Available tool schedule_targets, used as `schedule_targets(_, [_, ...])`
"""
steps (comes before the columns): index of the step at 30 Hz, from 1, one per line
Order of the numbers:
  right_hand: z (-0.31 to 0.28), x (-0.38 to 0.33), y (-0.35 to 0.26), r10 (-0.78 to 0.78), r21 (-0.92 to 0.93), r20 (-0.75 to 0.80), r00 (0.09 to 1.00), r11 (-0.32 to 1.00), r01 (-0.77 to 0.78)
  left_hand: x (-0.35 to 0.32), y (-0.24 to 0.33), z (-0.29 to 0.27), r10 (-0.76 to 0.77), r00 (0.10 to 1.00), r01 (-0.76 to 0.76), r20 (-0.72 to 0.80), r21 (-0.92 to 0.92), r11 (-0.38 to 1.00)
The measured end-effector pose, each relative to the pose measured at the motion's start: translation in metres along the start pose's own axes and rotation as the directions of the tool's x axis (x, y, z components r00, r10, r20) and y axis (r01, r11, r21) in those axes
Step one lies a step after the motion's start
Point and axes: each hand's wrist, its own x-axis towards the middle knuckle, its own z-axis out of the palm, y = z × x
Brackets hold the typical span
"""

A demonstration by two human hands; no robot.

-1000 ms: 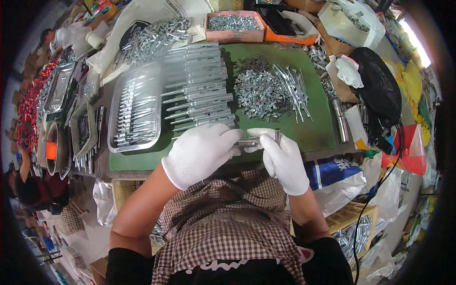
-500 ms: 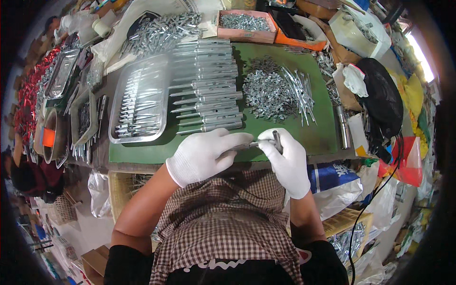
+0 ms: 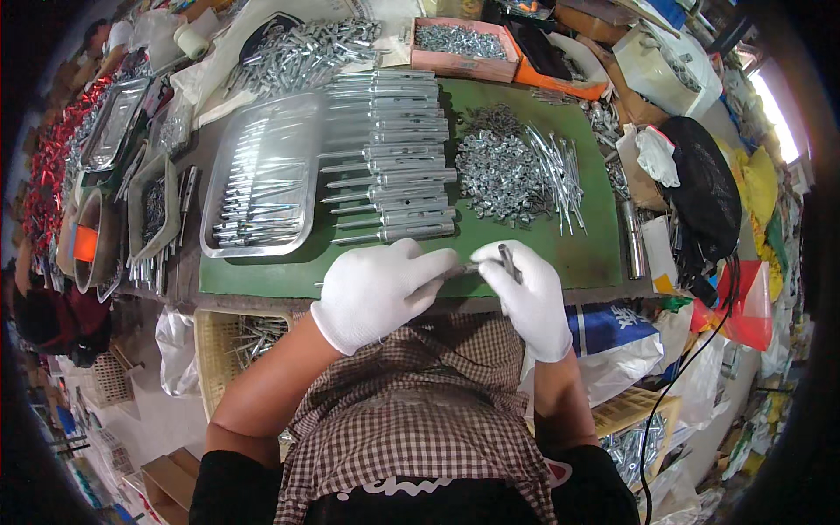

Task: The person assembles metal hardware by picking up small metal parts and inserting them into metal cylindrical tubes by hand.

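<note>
My left hand (image 3: 372, 296), in a white knit glove, is closed around a slender metal part (image 3: 461, 270) whose thin end shows past the wrist side. My right hand (image 3: 535, 306), gloved alike, meets the part's other end with its fingertips. A short dark metal rod (image 3: 507, 257) stands up between the thumb and fingers of that hand. Just beyond my left hand lies a row of slotted metal tubes with thin pointed rods (image 3: 402, 194). Past my right hand are a heap of small metal pieces (image 3: 499, 175) and a bundle of long thin rods (image 3: 560, 184).
A clear plastic tray (image 3: 210, 229) holding thin rods sits left on the green mat (image 3: 595, 254). Behind are a pink box (image 3: 464, 66) of small parts and a pile of metal tubes (image 3: 306, 52). A black cable (image 3: 691, 359) hangs down at the right.
My left hand has turned slightly, and the thin end of its metal part now shows at the left. The right hand stays nearly in place, still with the dark rod.
</note>
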Motion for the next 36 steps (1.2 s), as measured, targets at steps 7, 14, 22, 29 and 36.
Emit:
schedule_targets(7, [0.019, 0.043, 0.022, -0.445, -0.539, -0.091, 0.891, 0.775, 0.332, -0.010, 0.005, 0.013, -0.016, 0.999, 0.024, -0.044, 0.197, 0.980])
schedule_targets(14, [0.020, 0.053, 0.024, -0.387, -0.622, -0.007, 0.922, 0.724, 0.299, -0.009, 0.010, 0.008, -0.079, 0.996, 0.069, 0.040, 0.210, 0.975])
schedule_targets(22, [-0.001, 0.020, 0.000, -0.234, -0.372, 0.124, 0.964, 0.890, 0.264, -0.007, 0.009, 0.011, -0.090, 0.994, 0.081, 0.055, 0.151, 0.985])
schedule_targets(29, [-0.008, 0.010, 0.005, -0.278, -0.507, 0.172, 0.945, 0.798, 0.327, 0.000, 0.022, 0.024, -0.061, 0.996, 0.054, 0.067, 0.105, 0.993])
schedule_targets(36, [-0.016, 0.004, 0.025, -0.437, -0.536, 0.114, 0.892, 0.730, 0.425, 0.008, 0.032, 0.028, -0.086, 0.994, 0.080, 0.065, 0.085, 0.993])
